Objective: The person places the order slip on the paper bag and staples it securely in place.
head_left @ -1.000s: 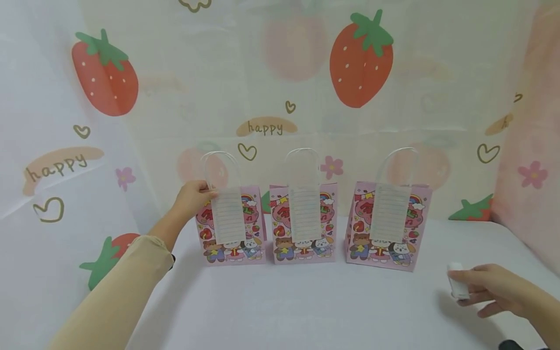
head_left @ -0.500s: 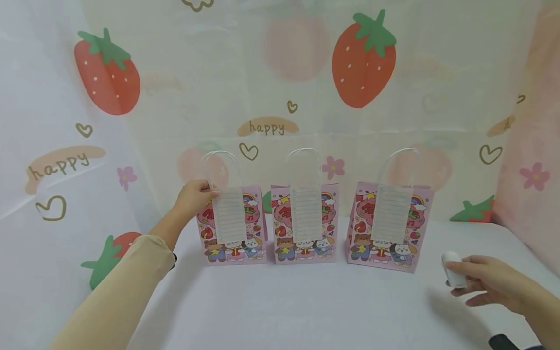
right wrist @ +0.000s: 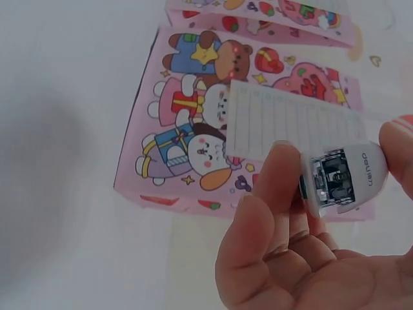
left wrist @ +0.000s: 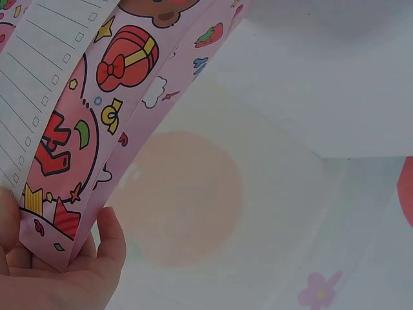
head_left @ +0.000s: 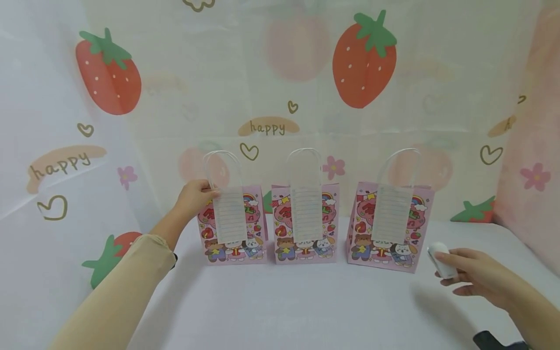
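Observation:
My left hand (head_left: 195,199) grips the top left corner of the left pink gift bag (head_left: 208,228). Its thumb lies over the edge of a lined paper sheet (head_left: 229,216) on the bag's front, with the fingers behind the bag wall in the left wrist view. My right hand (head_left: 481,272) pinches a small white stapler (head_left: 444,260) between thumb and fingers, over the table and right of the bags. In the right wrist view the stapler (right wrist: 368,177) shows lettering and a metallic mechanism on the side turned to the camera.
A middle gift bag (head_left: 282,228) and a right gift bag (head_left: 363,228) stand upright in the same row, each with a lined sheet on its front and a clear handle. A white surface (head_left: 280,311) lies under them. A strawberry-printed backdrop (head_left: 197,87) rises behind.
My right hand has moved left and slightly up with the stapler, towards the right bag. The left hand keeps its grip in the same place on the left bag.

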Demonstrator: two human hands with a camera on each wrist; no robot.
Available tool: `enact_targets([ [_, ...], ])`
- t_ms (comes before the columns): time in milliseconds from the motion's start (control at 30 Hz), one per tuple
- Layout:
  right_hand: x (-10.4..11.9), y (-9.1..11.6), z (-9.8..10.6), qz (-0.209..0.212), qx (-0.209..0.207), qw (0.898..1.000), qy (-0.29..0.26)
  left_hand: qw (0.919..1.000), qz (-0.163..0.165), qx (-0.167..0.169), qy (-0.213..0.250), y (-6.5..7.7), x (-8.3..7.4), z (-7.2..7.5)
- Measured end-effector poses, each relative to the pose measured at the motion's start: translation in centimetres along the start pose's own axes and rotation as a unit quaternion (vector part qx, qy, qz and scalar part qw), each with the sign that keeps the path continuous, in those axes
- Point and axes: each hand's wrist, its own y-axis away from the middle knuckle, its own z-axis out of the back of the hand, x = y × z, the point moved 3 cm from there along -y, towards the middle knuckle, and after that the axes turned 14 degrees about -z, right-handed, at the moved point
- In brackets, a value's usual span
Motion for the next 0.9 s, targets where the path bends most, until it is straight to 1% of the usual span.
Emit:
enact_targets([
  [133, 0.2, -0.3, -0.6, 0.017, 0.011, 1.0, -0.012, 1.0, -0.002, -0.002, -0.004, 0.0, 0.2, 0.0],
  [233, 0.5, -0.6, -1.0, 0.028, 0.022, 0.999, -0.034, 1.0, -0.006, -0.004, -0.006, -0.1, 0.2, 0.1],
  [400, 1.0, -1.0, -2.2, 0.042, 0.022, 0.996, -0.075, 1.0, -0.004, -0.003, -0.003, -0.2, 0.2, 0.1],
  [667, 2.1, -1.5, -3.6, 0.078, 0.023, 0.99, -0.113, 1.0, 0.003, 0.003, 0.002, -0.1, 0.1, -0.1],
  [900, 3.4, -1.7, -5.0, 0.066, 0.004, 0.982, -0.176, 1.0, -0.001, 0.002, 0.003, -0.1, 0.0, -0.2],
])
